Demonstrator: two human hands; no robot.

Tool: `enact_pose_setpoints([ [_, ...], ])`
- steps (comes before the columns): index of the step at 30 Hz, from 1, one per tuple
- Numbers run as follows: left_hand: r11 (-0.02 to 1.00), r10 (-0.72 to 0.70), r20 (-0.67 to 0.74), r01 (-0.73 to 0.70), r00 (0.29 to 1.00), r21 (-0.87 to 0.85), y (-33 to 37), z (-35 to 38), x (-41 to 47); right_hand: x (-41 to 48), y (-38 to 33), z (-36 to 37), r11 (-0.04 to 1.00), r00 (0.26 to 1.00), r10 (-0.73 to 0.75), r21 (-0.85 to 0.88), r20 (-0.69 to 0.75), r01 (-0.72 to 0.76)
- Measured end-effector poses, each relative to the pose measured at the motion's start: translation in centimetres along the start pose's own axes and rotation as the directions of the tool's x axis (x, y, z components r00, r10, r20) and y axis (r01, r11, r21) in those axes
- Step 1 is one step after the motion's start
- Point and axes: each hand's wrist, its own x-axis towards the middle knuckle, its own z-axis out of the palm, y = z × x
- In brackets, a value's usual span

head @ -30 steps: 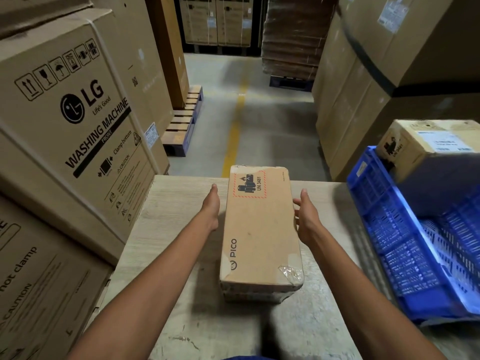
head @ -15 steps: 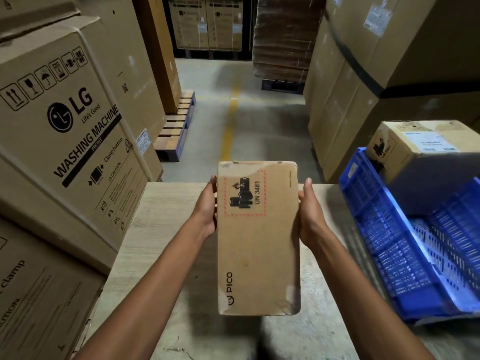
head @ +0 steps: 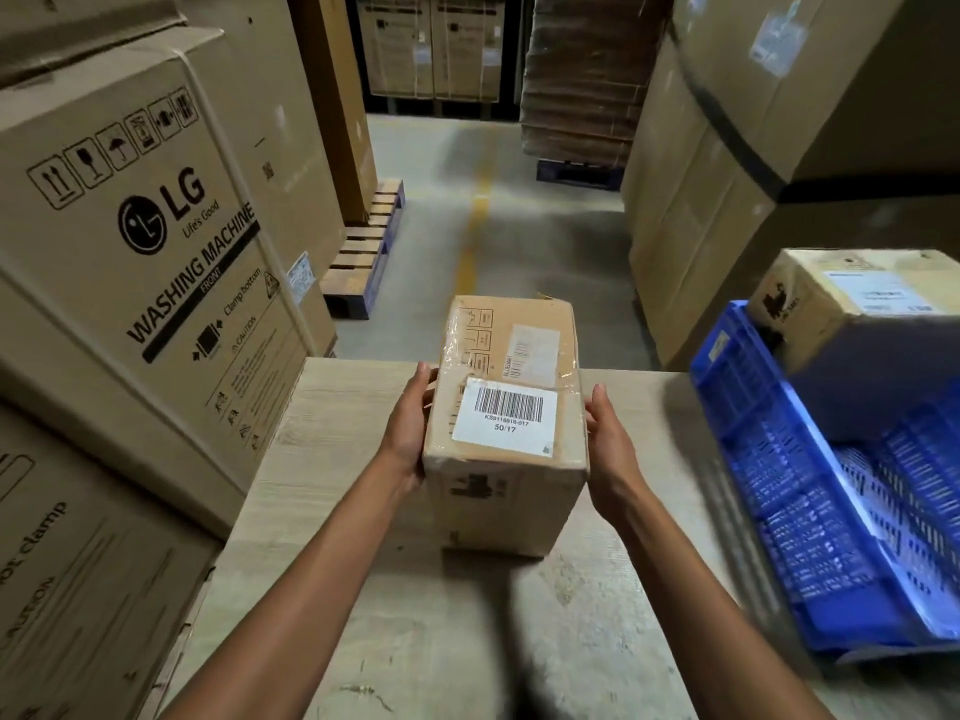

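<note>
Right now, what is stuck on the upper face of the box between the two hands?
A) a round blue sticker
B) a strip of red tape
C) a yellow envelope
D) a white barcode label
D: a white barcode label marked 50/17 lies on the upper face of the box.

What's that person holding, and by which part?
A taped cardboard box with a barcode label, held by its two side faces: left hand on the left side, right hand on the right.
</note>
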Motion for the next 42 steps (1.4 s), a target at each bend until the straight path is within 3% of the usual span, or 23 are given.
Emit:
enact_pose_setpoints([
  [4,0.993,0.098,-0.065,-0.093,0.993,0.075,0.8,-0.7,-0.4,0.0,-1.3,0.6,0.982,0.982,-0.165,-0.112,-0.095,0.155],
  [6,0.911,0.315,-0.125,-0.263,0.941,0.318,0.4,-0.7,-1.0,-0.4,-1.4,0.6,0.965,0.963,-0.228,-0.164,-0.144,0.205],
  [7,0.763,0.497,-0.119,-0.367,0.859,0.532,0.3,-0.8,-1.5,-0.6,-1.3,0.6,0.935,0.939,-0.298,-0.249,-0.174,0.251],
  [9,0.321,0.778,0.099,-0.528,0.621,0.786,0.2,-0.5,-2.7,-1.4,-1.3,0.5,0.74,0.8,-0.574,-0.526,-0.171,0.419],
  [11,0.007,0.819,0.359,-0.633,0.448,0.774,0.0,-0.2,-3.4,-2.3,-1.3,0.8,0.411,0.588,-0.808,-0.683,0.032,0.603],
  [12,-0.066,0.794,0.445,-0.668,0.415,0.741,-0.2,0.1,-3.5,-2.5,-1.2,0.9,0.302,0.535,-0.834,-0.699,0.136,0.648],
  [16,-0.181,0.664,0.604,-0.689,0.441,0.702,-1.6,1.2,-3.4,-2.5,0.1,1.5,0.114,0.522,-0.778,-0.738,0.35,0.665],
  [21,-0.215,0.563,0.635,-0.648,0.529,0.731,-0.6,1.5,-3.8,-2.1,-0.2,1.4,-0.014,0.485,-0.76,-0.756,0.433,0.654],
  [25,-0.283,0.458,0.685,-0.637,0.567,0.717,1.3,1.6,-2.7,-1.7,-2.0,2.1,-0.133,0.534,-0.673,-0.794,0.511,0.593],
  [28,-0.246,0.405,0.666,-0.627,0.626,0.739,2.4,2.3,-1.5,-0.8,-3.3,2.8,-0.13,0.626,-0.612,-0.842,0.483,0.523],
  [30,-0.202,0.35,0.62,-0.59,0.702,0.782,2.5,2.6,-1.0,-0.4,-3.6,3.2,-0.104,0.679,-0.57,-0.861,0.462,0.498],
  [33,-0.192,0.272,0.563,-0.529,0.78,0.826,2.3,2.5,-0.9,-0.8,-3.6,3.4,-0.062,0.687,-0.561,-0.85,0.463,0.522],
  [36,-0.22,0.276,0.565,-0.521,0.777,0.824,2.3,2.6,-0.9,-0.8,-4.0,3.6,-0.073,0.718,-0.523,-0.863,0.46,0.5],
  [39,-0.32,0.32,0.593,-0.504,0.739,0.802,3.2,3.7,0.0,0.8,-5.7,3.9,-0.135,0.76,-0.477,-0.892,0.441,0.432],
  [42,-0.293,0.349,0.556,-0.476,0.755,0.829,3.8,4.4,1.6,1.9,-6.5,4.4,-0.113,0.784,-0.457,-0.901,0.421,0.418],
])
